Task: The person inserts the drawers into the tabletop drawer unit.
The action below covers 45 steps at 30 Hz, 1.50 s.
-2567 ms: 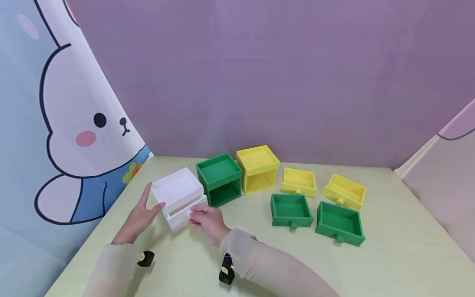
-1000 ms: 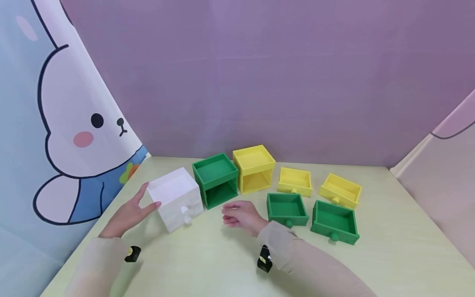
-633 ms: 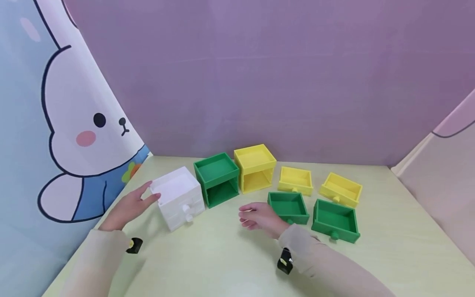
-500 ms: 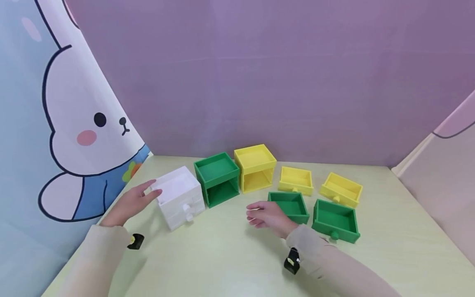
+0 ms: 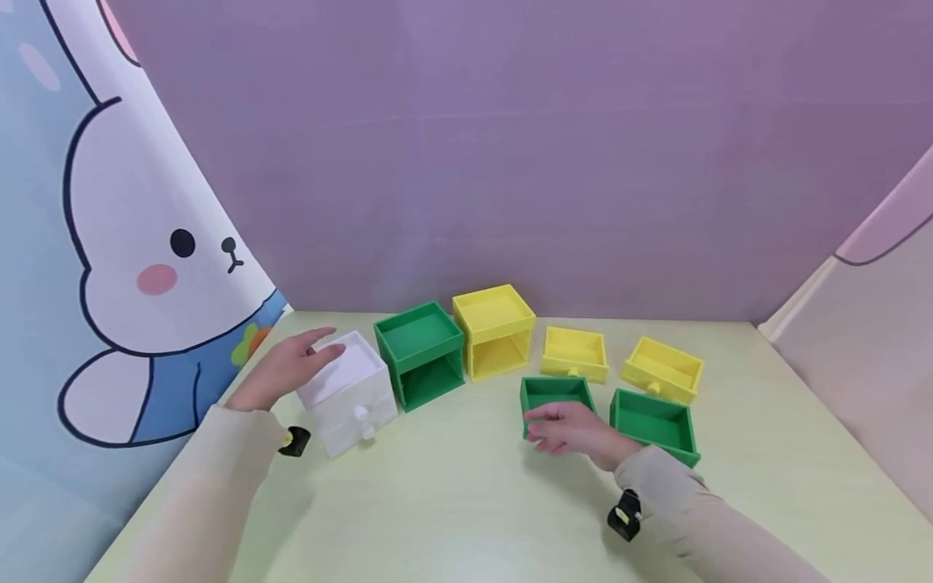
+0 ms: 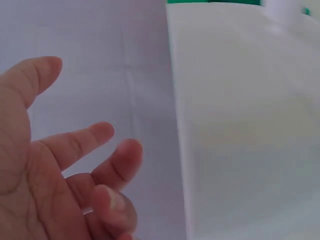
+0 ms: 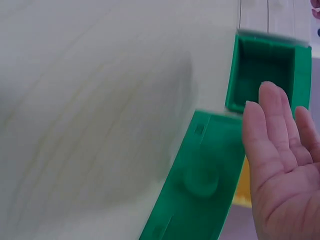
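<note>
The white cabinet [image 5: 342, 425] stands at the left with its drawers pushed in and white knobs in front. My left hand [image 5: 280, 372] is over its top left edge, fingers spread; in the left wrist view the fingers [image 6: 75, 145] are apart from the white wall [image 6: 245, 125]. My right hand [image 5: 576, 429] hovers in front of the left green drawer [image 5: 554, 390], covering its front and knob, with loosely extended fingers and nothing held. Beside it lies the right green drawer [image 5: 652, 421]. In the right wrist view a green drawer front [image 7: 175, 200] lies left of the palm.
A green cabinet [image 5: 419, 336] and a yellow cabinet [image 5: 496, 312] with hollow fronts stand right of the white one. Two yellow drawers, the left [image 5: 574, 350] and the right [image 5: 663, 368], lie behind the green ones. A purple backdrop [image 5: 466, 162] rises behind the table [image 5: 437, 502].
The white drawer has gone fully into the white cabinet, and my right hand has let go of its knob and moved right to the green drawers. My left hand has lifted over the cabinet's top.
</note>
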### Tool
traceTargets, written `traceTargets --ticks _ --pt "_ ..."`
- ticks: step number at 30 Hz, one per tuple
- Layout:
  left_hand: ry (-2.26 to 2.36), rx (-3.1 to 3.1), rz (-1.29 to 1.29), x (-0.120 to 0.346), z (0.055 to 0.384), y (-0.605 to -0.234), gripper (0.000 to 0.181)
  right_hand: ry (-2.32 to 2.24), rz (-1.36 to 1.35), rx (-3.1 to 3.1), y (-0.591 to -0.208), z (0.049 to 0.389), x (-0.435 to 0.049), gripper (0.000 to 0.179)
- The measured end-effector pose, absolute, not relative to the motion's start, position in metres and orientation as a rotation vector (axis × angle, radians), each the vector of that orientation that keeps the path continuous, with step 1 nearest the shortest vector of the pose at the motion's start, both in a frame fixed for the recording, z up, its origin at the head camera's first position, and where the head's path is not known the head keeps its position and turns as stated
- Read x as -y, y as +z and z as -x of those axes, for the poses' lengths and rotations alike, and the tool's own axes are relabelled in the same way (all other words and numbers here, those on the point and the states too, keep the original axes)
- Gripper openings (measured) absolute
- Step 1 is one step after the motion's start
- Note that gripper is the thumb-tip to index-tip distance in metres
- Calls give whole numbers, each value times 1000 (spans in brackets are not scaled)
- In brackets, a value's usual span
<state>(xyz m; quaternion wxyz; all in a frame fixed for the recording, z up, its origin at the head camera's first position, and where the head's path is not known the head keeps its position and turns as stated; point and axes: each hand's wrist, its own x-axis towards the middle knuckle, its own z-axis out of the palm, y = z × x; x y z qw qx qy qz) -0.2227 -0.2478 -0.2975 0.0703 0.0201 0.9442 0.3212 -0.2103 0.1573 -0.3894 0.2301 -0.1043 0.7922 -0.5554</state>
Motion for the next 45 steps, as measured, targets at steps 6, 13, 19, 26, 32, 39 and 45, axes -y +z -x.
traceTargets --ticks 6,13,19,26,32,39,45 --pt "1060 -2858 -138 228 242 -294 71 -1535 315 -2162 -386 208 -185 50" --pt "1078 -2760 -146 209 262 -298 73 -1462 282 -2231 -385 203 -206 47" --pt "1021 -2753 -154 200 271 -295 77 -1495 241 -2245 -390 197 -219 46" --pt "855 -2698 -162 196 280 -299 78 -1611 190 -2176 -400 187 -230 48" --pt "719 -2683 -183 196 287 -298 83 -1732 156 -2032 -410 180 -232 53" --pt "626 -2659 -65 196 285 -300 89 -1846 73 -1830 -417 177 -227 55" --pt "584 -2665 -7 196 282 -305 89 -1949 -77 -1681 -419 179 -217 34"
